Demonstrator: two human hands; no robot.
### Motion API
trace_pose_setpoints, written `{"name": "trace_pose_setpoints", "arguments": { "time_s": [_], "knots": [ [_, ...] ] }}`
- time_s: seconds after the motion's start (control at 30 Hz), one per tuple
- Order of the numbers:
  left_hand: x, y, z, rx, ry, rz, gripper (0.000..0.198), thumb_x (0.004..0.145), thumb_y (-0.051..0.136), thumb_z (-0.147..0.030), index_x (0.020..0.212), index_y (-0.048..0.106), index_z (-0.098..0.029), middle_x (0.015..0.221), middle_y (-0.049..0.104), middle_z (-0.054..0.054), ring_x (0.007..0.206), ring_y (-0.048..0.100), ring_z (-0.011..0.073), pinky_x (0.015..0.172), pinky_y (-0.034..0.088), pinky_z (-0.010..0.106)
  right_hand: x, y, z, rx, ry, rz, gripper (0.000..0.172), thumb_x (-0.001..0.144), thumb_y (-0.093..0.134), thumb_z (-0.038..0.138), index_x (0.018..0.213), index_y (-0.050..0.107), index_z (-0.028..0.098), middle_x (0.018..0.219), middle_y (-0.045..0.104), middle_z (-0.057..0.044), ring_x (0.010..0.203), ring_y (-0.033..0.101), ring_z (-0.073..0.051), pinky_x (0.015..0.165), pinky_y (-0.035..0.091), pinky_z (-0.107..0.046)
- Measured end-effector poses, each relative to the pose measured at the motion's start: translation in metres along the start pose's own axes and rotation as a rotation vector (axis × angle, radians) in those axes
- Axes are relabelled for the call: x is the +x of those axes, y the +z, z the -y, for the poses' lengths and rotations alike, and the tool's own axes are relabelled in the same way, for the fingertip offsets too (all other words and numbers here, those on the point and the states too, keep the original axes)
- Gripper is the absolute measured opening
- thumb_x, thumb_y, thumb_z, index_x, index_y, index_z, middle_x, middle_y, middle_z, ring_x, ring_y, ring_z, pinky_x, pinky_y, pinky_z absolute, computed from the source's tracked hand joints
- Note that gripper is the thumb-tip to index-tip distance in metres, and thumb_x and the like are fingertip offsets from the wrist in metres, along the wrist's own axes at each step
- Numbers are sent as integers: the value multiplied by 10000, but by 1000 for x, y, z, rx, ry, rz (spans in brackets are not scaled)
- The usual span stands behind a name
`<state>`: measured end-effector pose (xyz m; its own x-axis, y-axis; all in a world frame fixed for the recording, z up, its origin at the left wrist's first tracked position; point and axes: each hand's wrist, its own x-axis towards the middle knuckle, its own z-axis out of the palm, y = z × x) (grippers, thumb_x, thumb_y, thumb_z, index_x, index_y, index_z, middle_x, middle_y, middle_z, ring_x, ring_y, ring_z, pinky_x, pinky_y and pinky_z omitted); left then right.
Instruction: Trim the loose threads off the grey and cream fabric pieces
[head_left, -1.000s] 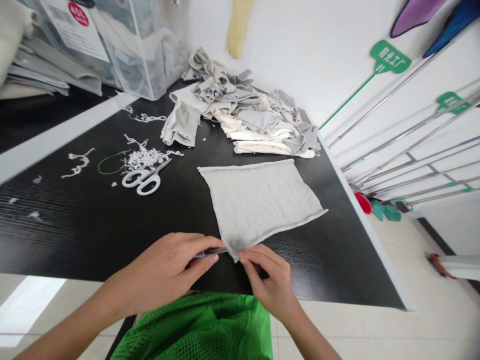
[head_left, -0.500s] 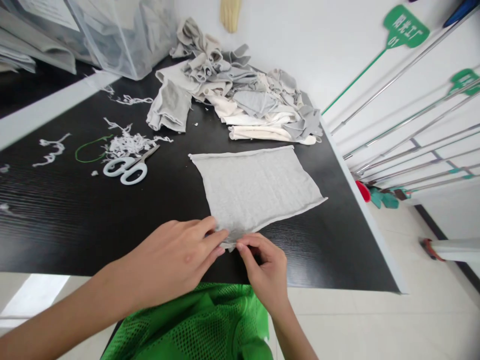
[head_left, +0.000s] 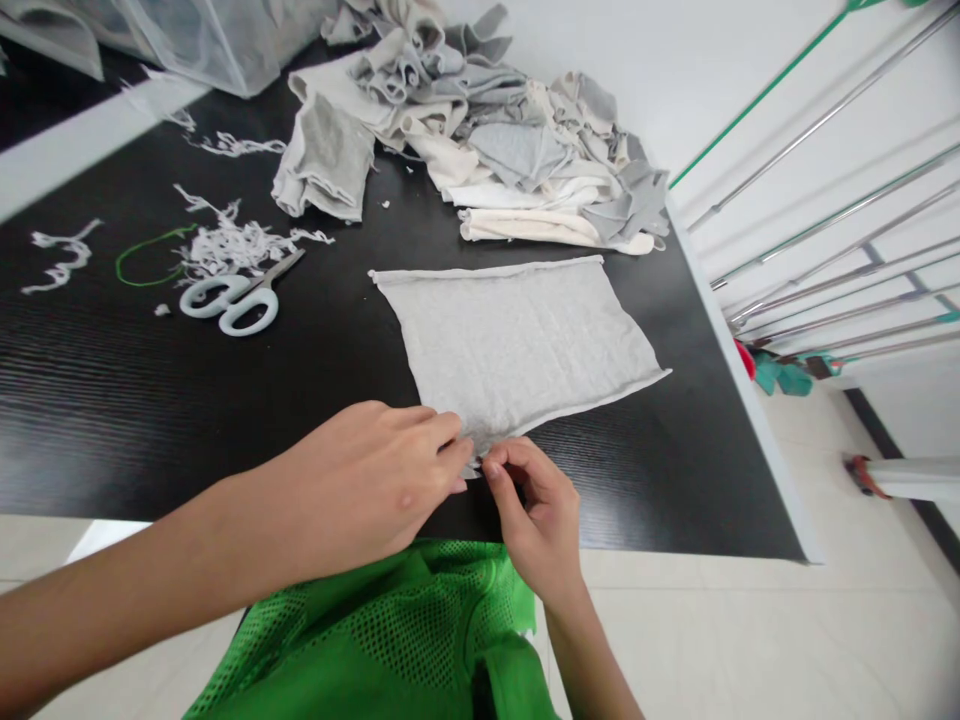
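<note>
1. My left hand (head_left: 375, 480) and right hand (head_left: 536, 520) meet, both pinching the near corner of the flat grey knit cloth rectangle (head_left: 517, 340), probably to steady it.
2. The cloth lies spread on the black wood-grain table (head_left: 112, 400).
3. White-handled scissors (head_left: 232, 298) rest to the left, within reach.

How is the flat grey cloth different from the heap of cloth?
The flat grey cloth is one piece, spread smooth; the heap is many pieces, crumpled and piled. The flat grey cloth is all grey; the heap mixes grey and cream. The left hand and right hand pinch the flat grey cloth's corner; the heap lies untouched. Both lie on the black table.
</note>
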<state>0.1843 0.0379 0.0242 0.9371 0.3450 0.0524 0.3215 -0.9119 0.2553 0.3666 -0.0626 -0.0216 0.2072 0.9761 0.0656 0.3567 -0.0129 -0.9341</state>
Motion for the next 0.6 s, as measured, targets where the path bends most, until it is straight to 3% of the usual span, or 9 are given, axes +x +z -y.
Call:
{"name": "trace_pose_setpoints", "arguments": {
  "time_s": [0.33,0.6],
  "knots": [
    [11,1,-4,38,40,-5,110,953,509,-185,939,618,-197,886,607,5,779,591,200,596,385,375,-1,-1,-1,-45,-23,-30,86,936,566,184,865,612,197,835,588,-20,740,525,-140,623,405,-285],
    [12,1,-7,34,36,7,134,953,507,-178,925,636,-194,851,605,12,743,594,198,580,385,364,0,-2,1,-119,-95,-54,106,933,550,147,863,608,201,853,564,-16,814,524,-152,697,418,-306]
  ]
}}
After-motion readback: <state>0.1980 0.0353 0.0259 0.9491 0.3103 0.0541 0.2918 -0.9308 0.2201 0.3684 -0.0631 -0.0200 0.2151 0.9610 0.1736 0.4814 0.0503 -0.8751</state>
